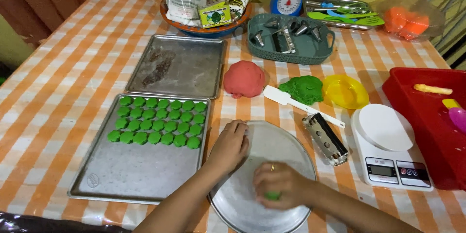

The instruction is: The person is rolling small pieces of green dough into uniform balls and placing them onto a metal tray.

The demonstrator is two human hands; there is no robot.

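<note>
A small piece of green dough (273, 195) is pinched under the curled fingers of the right hand (280, 184) on the round metal plate (286, 151), whose rim is steadied by the loosely curled left hand (229, 146). Four rows of green dough pieces (158, 120) are already laid on the rectangular metal baking tray (136, 174). Much of that tray is unfilled, and a lump of green dough (303, 88) remains on the checked counter (63, 82).

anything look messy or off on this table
Only one thing stands out: the upper baking tray carries a dark brown smear on its left part, while the lower tray holds tidy rows of green dough pieces. Nothing is spilled or tipped. The left hand rests on the round pan; the right hand pinches green dough.
</note>
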